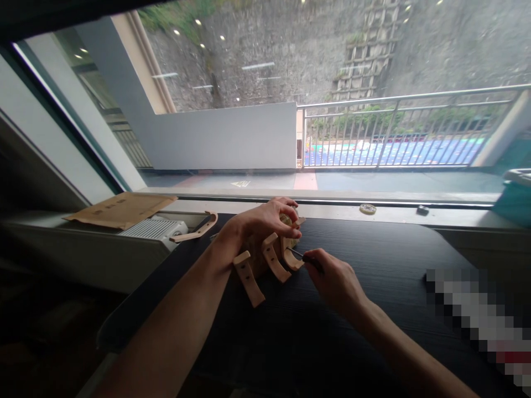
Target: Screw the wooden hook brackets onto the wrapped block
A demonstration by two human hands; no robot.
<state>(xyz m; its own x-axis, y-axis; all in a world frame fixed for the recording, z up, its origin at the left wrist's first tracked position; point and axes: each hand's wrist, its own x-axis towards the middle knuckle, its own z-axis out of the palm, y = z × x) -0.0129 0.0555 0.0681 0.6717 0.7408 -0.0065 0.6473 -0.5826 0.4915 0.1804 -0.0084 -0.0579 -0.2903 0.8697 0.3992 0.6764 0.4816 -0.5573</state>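
Several curved wooden pieces with dark holes stand close together on the black table; one curved wooden piece [249, 279] is nearest me and another curved wooden piece [276, 258] is in the middle. My left hand [271, 216] reaches over them, fingers bent around the upper end of the farthest curved wooden piece [292, 262]. From the right, my right hand [334, 275] grips the dark handle of a screwdriver [312, 262], whose thin shaft meets that farthest piece. The shaft's tip is hard to make out. My left hand and forearm partly hide the wooden body behind the pieces.
The black table [373, 315] stands against a window sill. On the sill lie a tape roll [367, 209] and a small dark object [422, 210]. To the left are a brown envelope [122, 210], a white radiator [153, 230] and another curved wooden piece [197, 228]. A blurred-out item lies right.
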